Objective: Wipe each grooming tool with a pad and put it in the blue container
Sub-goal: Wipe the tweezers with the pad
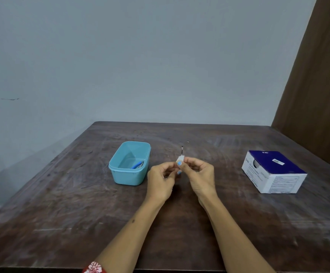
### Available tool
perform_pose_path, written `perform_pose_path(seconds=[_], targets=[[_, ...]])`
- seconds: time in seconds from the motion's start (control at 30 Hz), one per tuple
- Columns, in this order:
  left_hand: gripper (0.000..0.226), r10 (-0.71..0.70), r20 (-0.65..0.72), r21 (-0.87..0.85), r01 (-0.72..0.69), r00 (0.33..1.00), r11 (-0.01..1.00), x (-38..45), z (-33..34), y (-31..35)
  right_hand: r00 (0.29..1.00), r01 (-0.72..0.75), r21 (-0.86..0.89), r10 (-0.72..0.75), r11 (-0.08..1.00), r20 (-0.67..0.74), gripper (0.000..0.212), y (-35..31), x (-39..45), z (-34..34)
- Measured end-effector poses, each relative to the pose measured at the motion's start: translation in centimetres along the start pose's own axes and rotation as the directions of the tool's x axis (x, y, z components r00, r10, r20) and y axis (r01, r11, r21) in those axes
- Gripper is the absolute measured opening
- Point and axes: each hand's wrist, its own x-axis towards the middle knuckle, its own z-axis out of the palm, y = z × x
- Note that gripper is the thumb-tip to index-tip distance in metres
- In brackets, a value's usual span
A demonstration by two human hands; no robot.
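Thin dark grooming tool (182, 150) sticks up w/ a white pad (180, 160) wrapped round its base, just right of the blue container (129, 175). Left hand (163, 178) & right hand (198, 174) both pinch it, fingers curled. Blue-handled tool (137, 165) lies inside container. Purple-white box (274, 171) far right on bench (61, 223).

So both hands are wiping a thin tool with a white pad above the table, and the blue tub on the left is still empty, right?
Not quite: the blue tub is not empty. The head view shows a blue-handled tool lying inside it. The rest holds.
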Motion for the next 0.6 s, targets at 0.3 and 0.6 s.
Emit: perform_pose_path(seconds=[0.3,0.6], targets=[[0.024,-0.009,-0.018,-0.014,0.009,1.000,1.000,0.10,-0.05,0.00,1.000,0.028,-0.136,-0.029,0.990,-0.004,0.010,0.25,-0.16,0.16],[0.021,-0.041,0.033,-0.071,0.044,0.999,0.997,0.30,0.12,-0.46,0.999,0.019,-0.102,-0.023,0.995,-0.042,0.009,0.24,-0.16,0.21]])
